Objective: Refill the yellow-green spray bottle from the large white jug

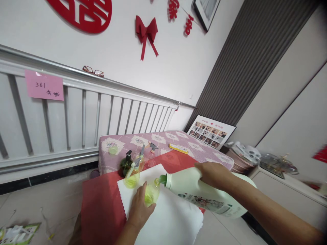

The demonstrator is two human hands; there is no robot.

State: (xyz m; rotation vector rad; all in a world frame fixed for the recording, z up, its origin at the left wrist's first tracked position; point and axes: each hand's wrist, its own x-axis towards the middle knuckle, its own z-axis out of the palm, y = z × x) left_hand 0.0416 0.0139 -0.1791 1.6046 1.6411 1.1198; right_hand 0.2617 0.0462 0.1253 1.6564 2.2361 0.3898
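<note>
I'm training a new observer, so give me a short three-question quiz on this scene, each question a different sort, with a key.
1. What is the left hand holding?
A) a pair of glasses
B) a small bottle
C) a picture frame

2. True or false: the right hand holds a large pale green jug tilted, its mouth close to the small bottle's neck.

3. Fill in: the number written on the pink note hanging on the white radiator is ___.

Key: 1. B; 2. True; 3. 361
</note>
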